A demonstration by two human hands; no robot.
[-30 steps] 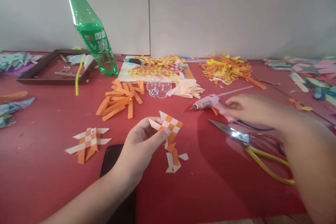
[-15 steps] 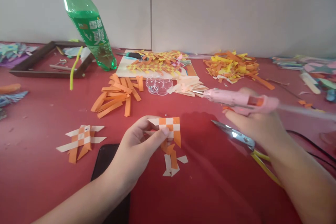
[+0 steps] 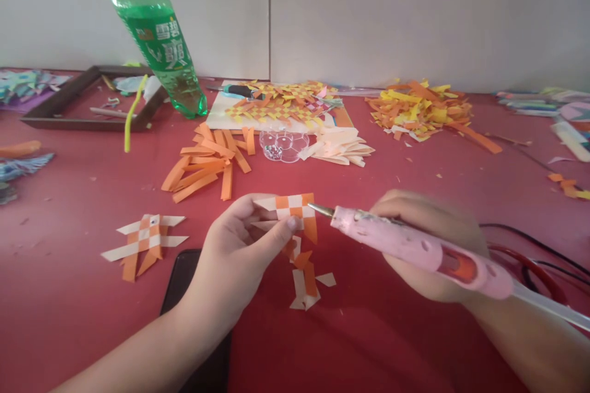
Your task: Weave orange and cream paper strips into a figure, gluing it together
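Between thumb and fingers, my left hand (image 3: 251, 236) pinches a woven paper fish (image 3: 295, 206) in orange and cream checks. My right hand (image 3: 428, 233) is wrapped round a pink hot glue gun (image 3: 391, 242), a clear glue stick trailing from its back. Its metal nozzle meets the upper right part of the paper fish; whether it touches cannot be made out. Below the fish, paper offcuts (image 3: 306, 285) lie on the red table. A finished-looking woven fish (image 3: 145, 236) with a small eye rests to the left. A dark phone (image 3: 209, 344) is partly hidden under my left forearm.
Orange strips (image 3: 203, 163), a clear compartment dish (image 3: 286, 147) with small eyes and cream strips (image 3: 343, 146) lie ahead. Behind are a board (image 3: 216, 120) with woven pieces and a scrap pile (image 3: 419, 110). A green bottle (image 3: 161, 43) stands by a dark frame (image 3: 55, 123). Black cables (image 3: 520, 230) run right.
My right hand has brought the glue gun left and down, so its nozzle is now at the paper fish. The pliers-like yellow-handled tool is now hidden. My left hand stays nearly still.
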